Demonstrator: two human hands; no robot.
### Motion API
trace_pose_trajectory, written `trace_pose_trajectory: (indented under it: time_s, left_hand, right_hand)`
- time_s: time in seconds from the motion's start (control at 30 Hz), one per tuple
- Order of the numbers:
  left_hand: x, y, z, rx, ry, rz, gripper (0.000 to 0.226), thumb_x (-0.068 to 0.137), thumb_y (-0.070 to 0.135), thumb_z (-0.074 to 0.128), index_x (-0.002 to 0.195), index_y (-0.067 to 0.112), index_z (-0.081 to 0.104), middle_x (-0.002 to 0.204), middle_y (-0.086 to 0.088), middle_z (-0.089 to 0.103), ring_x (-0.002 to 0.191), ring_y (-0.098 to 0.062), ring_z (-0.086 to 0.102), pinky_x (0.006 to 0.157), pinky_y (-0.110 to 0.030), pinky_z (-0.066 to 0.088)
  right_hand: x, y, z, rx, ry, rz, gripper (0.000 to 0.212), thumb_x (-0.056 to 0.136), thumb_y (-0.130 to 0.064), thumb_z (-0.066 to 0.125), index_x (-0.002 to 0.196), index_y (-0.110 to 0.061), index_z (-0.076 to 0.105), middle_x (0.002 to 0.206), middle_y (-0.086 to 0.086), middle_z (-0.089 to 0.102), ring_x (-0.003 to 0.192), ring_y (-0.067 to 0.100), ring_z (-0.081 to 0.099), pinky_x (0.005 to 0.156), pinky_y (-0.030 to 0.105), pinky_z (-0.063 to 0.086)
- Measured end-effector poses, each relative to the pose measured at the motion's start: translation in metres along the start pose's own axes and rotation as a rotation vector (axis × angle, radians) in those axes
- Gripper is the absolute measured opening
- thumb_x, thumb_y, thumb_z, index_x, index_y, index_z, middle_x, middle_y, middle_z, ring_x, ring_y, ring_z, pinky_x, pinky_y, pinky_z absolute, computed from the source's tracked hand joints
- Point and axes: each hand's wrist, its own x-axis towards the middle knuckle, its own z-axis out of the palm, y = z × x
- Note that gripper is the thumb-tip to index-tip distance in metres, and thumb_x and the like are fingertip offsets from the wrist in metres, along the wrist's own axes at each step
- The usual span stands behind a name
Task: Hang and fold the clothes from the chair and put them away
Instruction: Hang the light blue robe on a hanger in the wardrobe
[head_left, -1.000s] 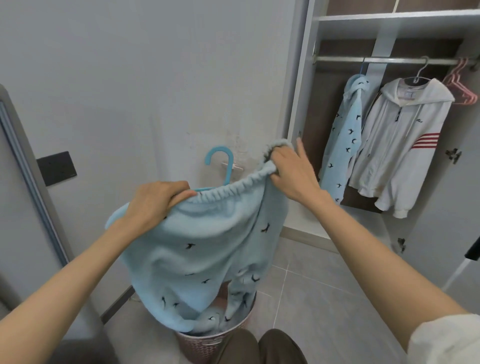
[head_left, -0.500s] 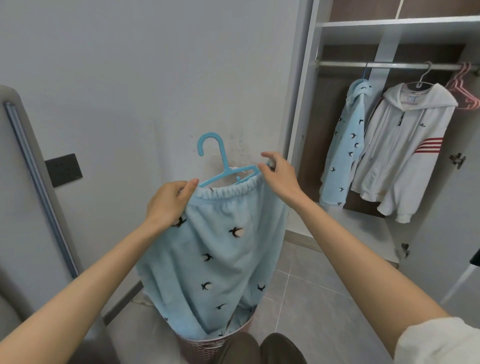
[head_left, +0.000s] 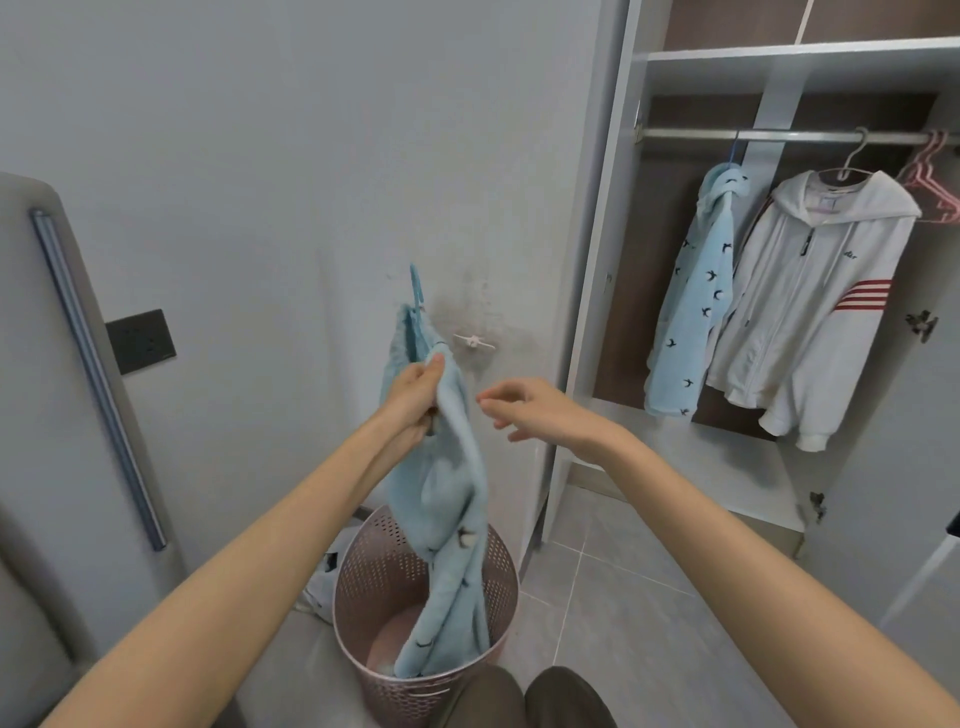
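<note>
basket (head_left: 363, 597): dusty pink, dot-grid perforation all over. trousers (head_left: 441, 493) hanging into the basket: pale blue fleece, small dark bird print; hanger (head_left: 415, 283) at their top is a stronger blue. up and right of the basket: jacket (head_left: 696, 312) same pale blue with same dark birds, hoodie (head_left: 810, 301) white with red stripes on one sleeve, spare hangers (head_left: 935, 187) pink. left of the basket, higher: socket plate (head_left: 140, 340) black. wall (head_left: 260, 156) behind the basket light grey, dark smudged patch; floor tiles (head_left: 623, 623) grey.
</note>
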Motion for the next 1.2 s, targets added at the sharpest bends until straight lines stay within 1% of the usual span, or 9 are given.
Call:
trace_pose_trajectory:
  time_s: [0.07,0.23,0.33,0.47,0.63,0.9,0.97,1.07,1.2]
  left_hand:
    - [-0.002,-0.005,0.01,-0.034,-0.069,-0.008,0.024,0.1,0.022,0.045,0.078,0.013,0.046,0.074,-0.005,0.05,0.066,-0.012,0.051,0.054,-0.021,0.049]
    - [-0.011,-0.015,0.019,-0.125,-0.254,-0.025,0.008,0.099,0.006,0.044,0.093,0.004,0.049,0.086,-0.007,0.061,0.07,-0.009,0.065,0.063,-0.018,0.056]
    - [-0.014,-0.016,0.019,-0.127,-0.332,-0.079,0.01,0.1,0.01,0.044,0.106,0.005,0.05,0.096,-0.007,0.063,0.082,-0.013,0.065,0.07,-0.02,0.057]
    - [-0.008,-0.005,0.003,0.049,-0.425,-0.115,0.028,0.103,0.03,0.037,0.111,0.016,0.059,0.106,0.005,0.068,0.096,-0.019,0.067,0.077,-0.029,0.058]
    - [-0.006,-0.007,-0.007,0.126,-0.196,0.04,0.033,0.1,0.033,0.045,0.099,0.015,0.072,0.092,0.001,0.075,0.079,-0.013,0.071,0.07,-0.023,0.058]
    - [-0.004,-0.007,-0.006,0.003,0.086,0.137,0.026,0.091,0.022,0.055,0.077,0.011,0.073,0.069,-0.003,0.074,0.062,-0.012,0.07,0.059,-0.021,0.057]
    - [0.002,-0.015,-0.021,0.152,0.192,0.187,0.023,0.088,0.023,0.056,0.072,0.014,0.071,0.06,0.002,0.07,0.052,-0.013,0.064,0.059,-0.026,0.056]
    - [0.015,-0.029,-0.047,0.511,0.377,0.218,0.023,0.08,0.04,0.063,0.07,0.02,0.057,0.065,0.003,0.06,0.066,-0.021,0.06,0.066,-0.035,0.051]
    - [0.028,-0.035,-0.048,0.675,0.263,0.09,0.056,0.071,0.068,0.063,0.066,0.018,0.039,0.049,0.008,0.041,0.051,-0.017,0.047,0.058,-0.032,0.046]
  right_hand:
    - [-0.004,0.002,0.003,-0.04,-0.043,-0.015,0.034,0.094,-0.033,0.056,0.118,-0.009,0.062,0.104,-0.002,0.063,0.092,0.014,0.06,0.077,0.027,0.05]
    - [-0.005,0.019,0.004,-0.426,0.15,-0.032,0.024,0.094,-0.023,0.051,0.111,-0.007,0.057,0.112,0.013,0.063,0.103,0.03,0.058,0.074,0.032,0.039]
    - [-0.005,0.03,0.009,-0.541,0.235,-0.05,0.007,0.098,-0.014,0.039,0.092,-0.011,0.041,0.104,0.021,0.062,0.089,0.035,0.056,0.066,0.033,0.032]
    - [-0.009,0.043,0.006,-0.615,0.42,-0.097,0.015,0.101,-0.02,0.034,0.087,-0.016,0.036,0.087,0.01,0.059,0.068,0.029,0.045,0.058,0.036,0.029]
    - [-0.011,0.033,0.006,-0.637,0.532,-0.238,0.015,0.1,-0.026,0.036,0.086,-0.023,0.039,0.081,-0.007,0.049,0.07,0.021,0.043,0.057,0.033,0.028]
    - [-0.005,0.019,0.003,-0.616,0.617,-0.253,0.015,0.1,-0.025,0.036,0.087,-0.021,0.041,0.082,-0.006,0.049,0.069,0.019,0.044,0.059,0.032,0.028]
    - [-0.006,0.022,-0.004,-0.602,0.67,-0.22,0.016,0.101,-0.025,0.036,0.085,-0.021,0.04,0.078,-0.006,0.049,0.066,0.02,0.044,0.056,0.032,0.026]
    - [-0.008,0.024,-0.018,-0.533,0.723,-0.18,0.017,0.1,-0.025,0.039,0.084,-0.021,0.042,0.072,-0.006,0.05,0.064,0.02,0.046,0.05,0.03,0.022]
    - [-0.01,0.018,-0.035,-0.391,0.79,-0.159,0.018,0.098,-0.03,0.042,0.094,-0.02,0.057,0.075,-0.005,0.059,0.07,0.019,0.053,0.057,0.029,0.033]
